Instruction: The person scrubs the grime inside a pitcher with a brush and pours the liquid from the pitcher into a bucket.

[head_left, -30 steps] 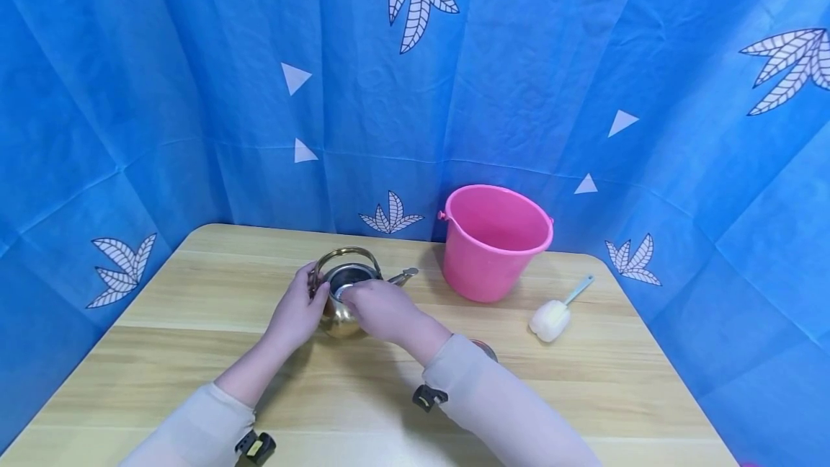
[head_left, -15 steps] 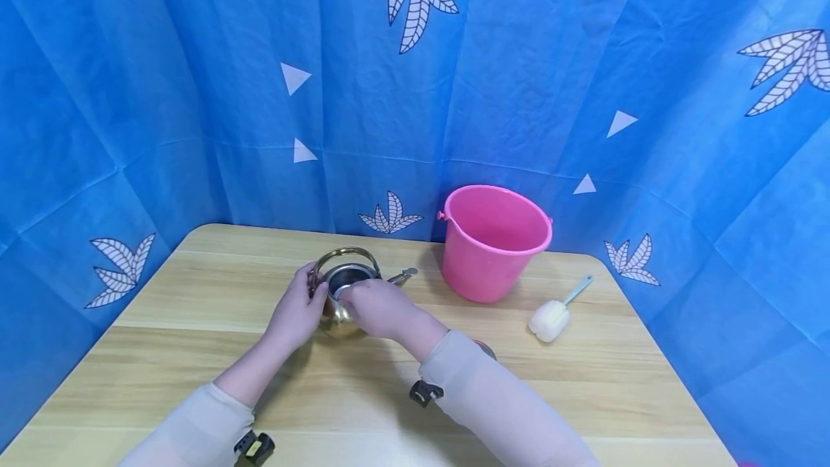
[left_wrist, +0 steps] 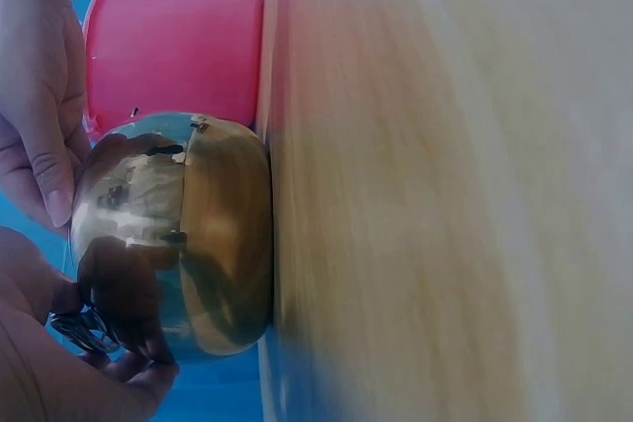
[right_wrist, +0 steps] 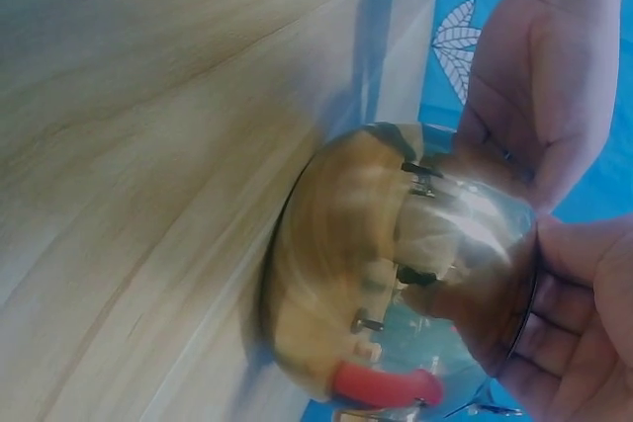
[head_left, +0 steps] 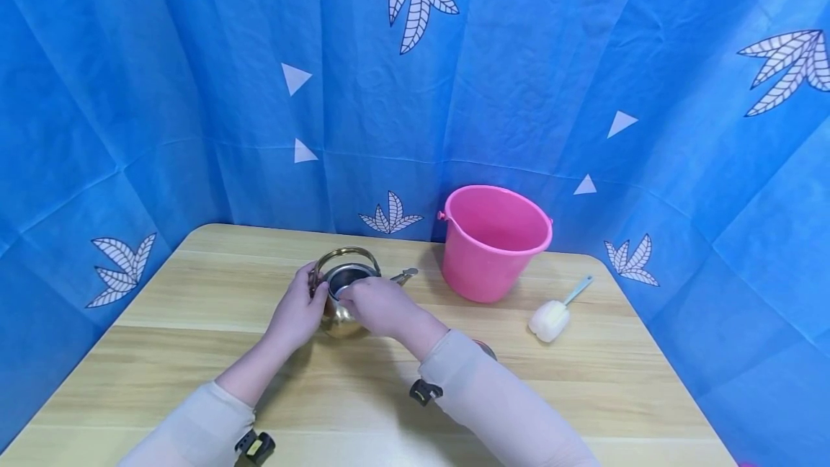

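A shiny gold teapot with an arched handle stands upright on the table. My left hand grips the handle's base on the pot's left side, thumb near the rim; the left wrist view shows those fingers against the body. Bent over the uncovered mouth is my right hand, its curled fingers at the rim in the right wrist view. By its fingertips a pale metal edge shows inside the mouth; what that piece is stays mostly hidden. Behind my right forearm peeks a round, red-edged metal thing.
A pink bucket stands at the back, right of the spout. Farther right lies a white sponge brush with a light blue handle. Blue patterned cloth hangs around the wooden table.
Over the last second my right hand shifts very slightly at the teapot's mouth, and less of the pale metal inside shows. My left hand and the teapot keep their places.
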Available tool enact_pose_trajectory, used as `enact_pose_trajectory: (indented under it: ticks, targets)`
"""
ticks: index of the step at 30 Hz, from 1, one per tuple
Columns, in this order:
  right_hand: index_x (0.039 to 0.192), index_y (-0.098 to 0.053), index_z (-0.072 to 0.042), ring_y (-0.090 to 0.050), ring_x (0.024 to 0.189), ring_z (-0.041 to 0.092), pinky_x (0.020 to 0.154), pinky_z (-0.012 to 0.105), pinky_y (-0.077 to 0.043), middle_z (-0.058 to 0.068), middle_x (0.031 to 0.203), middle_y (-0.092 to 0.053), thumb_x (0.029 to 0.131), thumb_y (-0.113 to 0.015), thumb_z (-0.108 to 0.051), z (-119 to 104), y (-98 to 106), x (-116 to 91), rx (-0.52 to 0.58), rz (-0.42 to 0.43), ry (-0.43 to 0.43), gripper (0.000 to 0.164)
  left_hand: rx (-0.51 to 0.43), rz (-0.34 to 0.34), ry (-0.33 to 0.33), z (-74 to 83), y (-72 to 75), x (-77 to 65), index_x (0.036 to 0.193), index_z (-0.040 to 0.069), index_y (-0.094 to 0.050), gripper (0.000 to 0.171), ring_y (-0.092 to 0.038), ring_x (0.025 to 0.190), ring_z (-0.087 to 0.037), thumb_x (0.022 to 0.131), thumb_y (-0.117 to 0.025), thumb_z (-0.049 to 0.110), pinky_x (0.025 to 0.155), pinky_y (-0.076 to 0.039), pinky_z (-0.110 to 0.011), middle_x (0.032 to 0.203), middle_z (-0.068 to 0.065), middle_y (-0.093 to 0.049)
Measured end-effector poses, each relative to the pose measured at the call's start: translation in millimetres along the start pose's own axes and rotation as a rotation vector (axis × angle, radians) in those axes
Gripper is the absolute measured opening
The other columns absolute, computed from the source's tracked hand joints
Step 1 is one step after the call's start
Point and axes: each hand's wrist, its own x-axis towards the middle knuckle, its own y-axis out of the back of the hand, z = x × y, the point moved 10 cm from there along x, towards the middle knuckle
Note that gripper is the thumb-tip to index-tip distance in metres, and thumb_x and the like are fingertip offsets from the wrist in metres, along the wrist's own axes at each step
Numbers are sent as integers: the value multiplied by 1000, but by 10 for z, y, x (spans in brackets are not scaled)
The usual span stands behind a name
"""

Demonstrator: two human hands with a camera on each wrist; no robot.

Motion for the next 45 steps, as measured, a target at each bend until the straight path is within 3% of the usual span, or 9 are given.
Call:
enact_pose_trajectory:
  ticks: [13,34,45]
  targets:
    - [97,-76,-21,-70,93,16,80,31,-57,-4,95,-74,101,-62,-29,15,71,31,2,52,-4,17,1,0,-3,-9,3,4,151,-8,-25,54,-49,130,-44,106,-44,15,109,-38,-58,137,-33,-51]
    - [91,-74,-19,-65,81,10,77,28,-55,-10,84,-69,101,-62,-26,17,120,35,67,68,30,17,18,-10,8,-26,3,5,152,-7,-24,56,-48,131,-46,107,-44,17,111,-37,-58,139,-33,-49]
    - [99,-76,-20,-69,92,12,81,28,-57,-6,97,-74,101,-62,-28,13,139,14,-11,96,14,16,22,-25,20,-17,1,8,153,-8,-21,57,-47,131,-47,107,-43,18,110,-38,-58,140,-34,-48]
